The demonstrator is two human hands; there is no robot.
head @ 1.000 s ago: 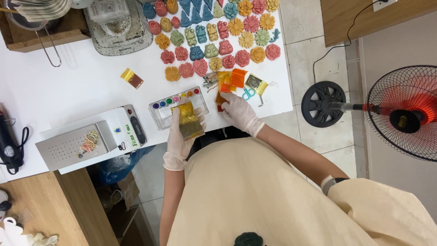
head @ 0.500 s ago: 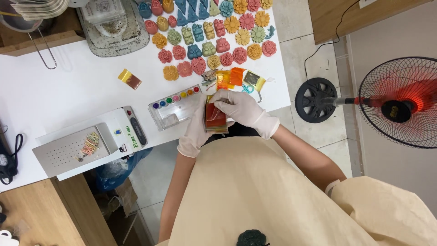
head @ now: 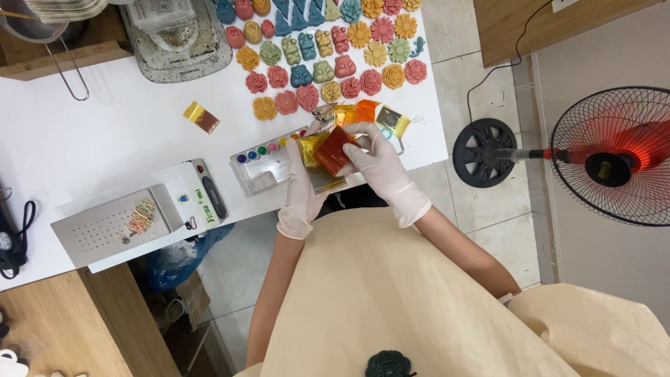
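We are looking down at a person in a cream apron who is wearing thin white gloves. The left hand (head: 305,187) is holding a gold foil sheet (head: 311,149) from below, with its fingers curled around it. The right hand (head: 382,166) is pinching a red packet (head: 333,151) with its thumb and fingers, and the packet is lying on top of the gold sheet. Both hands are meeting just past the near edge of the white table (head: 105,139).

Right beside the left hand, a clear paint tray (head: 269,167) with small round spots of color is sitting on the table. Behind the hands, some orange and yellow foil wrappers (head: 366,115) are lying in a little pile. Farther back, lots of small molded shapes (head: 328,52) in pink, orange, blue and green are lying in rows. They are looking like flowers and little animals.

One small gold and brown wrapped piece (head: 201,116) is lying alone on the table, well apart from the hands. To the left, a white machine with a holed metal plate (head: 132,216) is sitting near the table edge. On the floor to the right, a standing fan (head: 614,153) is showing a red middle.
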